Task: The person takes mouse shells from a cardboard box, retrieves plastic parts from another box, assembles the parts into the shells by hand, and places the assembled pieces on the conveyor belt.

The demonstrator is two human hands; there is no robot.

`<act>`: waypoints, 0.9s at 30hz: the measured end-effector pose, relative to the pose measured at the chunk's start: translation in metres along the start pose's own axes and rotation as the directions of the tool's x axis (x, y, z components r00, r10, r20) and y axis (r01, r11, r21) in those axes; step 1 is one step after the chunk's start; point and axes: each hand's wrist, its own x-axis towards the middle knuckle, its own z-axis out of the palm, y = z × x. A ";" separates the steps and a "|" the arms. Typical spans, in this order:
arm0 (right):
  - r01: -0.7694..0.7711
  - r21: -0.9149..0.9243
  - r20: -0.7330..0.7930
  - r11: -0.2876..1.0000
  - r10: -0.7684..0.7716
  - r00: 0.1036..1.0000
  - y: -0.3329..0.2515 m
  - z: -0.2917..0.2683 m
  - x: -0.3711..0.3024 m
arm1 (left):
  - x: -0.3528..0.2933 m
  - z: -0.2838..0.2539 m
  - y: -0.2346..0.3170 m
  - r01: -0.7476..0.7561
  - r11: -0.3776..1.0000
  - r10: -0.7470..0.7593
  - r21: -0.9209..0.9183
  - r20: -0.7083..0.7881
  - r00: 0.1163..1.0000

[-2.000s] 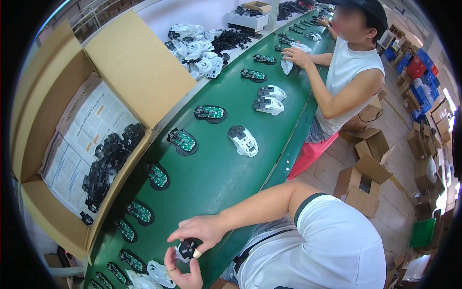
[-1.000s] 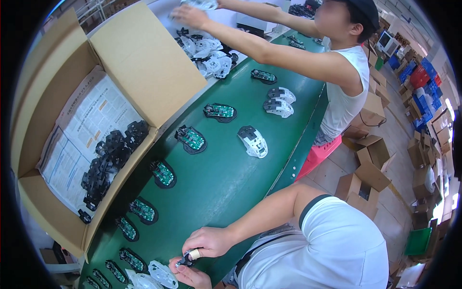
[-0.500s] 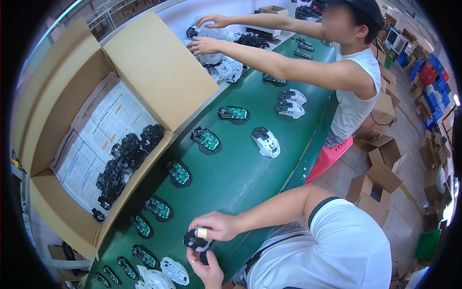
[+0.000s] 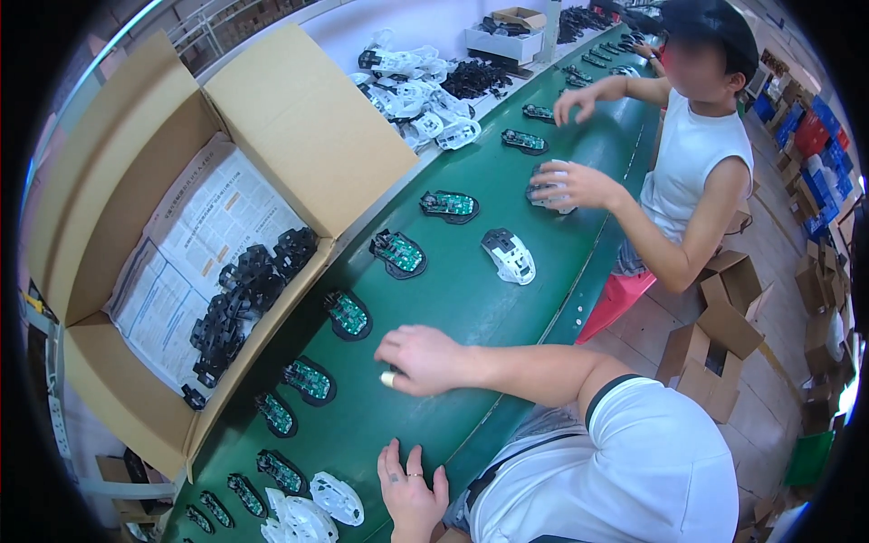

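My right hand (image 4: 424, 360) is over the green belt with its fingers curled down. A dark edge shows beside the taped digit, but what the hand grips is mostly hidden beneath it. My left hand (image 4: 412, 489), wearing a ring, is nearer the belt's front edge, fingers apart and holding nothing. Mouse bases with green circuit boards lie in a row along the belt; one base (image 4: 310, 380) is left of my right hand. A white mouse shell with a black insert (image 4: 510, 256) rests farther off. White shells (image 4: 337, 499) sit left of my left hand.
An open cardboard box (image 4: 308, 127) with newspaper and black plastic parts (image 4: 244, 299) stands along the belt's left side. White shells (image 4: 416, 95) are heaped beyond it. Across the belt (image 4: 434, 308), a co-worker's hand (image 4: 575, 185) is over another shell. Cartons (image 4: 697, 371) stand on the floor.
My hands have separated; the black-and-white mouse shell between them is no longer visible. My right hand moved up the belt, and my left hand opened. The co-worker's hands moved from the heap to the belt.
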 end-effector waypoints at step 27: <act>0.319 0.459 0.098 0.829 -0.404 0.909 -0.041 0.063 -0.025 | -0.003 -0.083 -0.047 0.060 0.984 -0.040 0.170 -0.121 0.992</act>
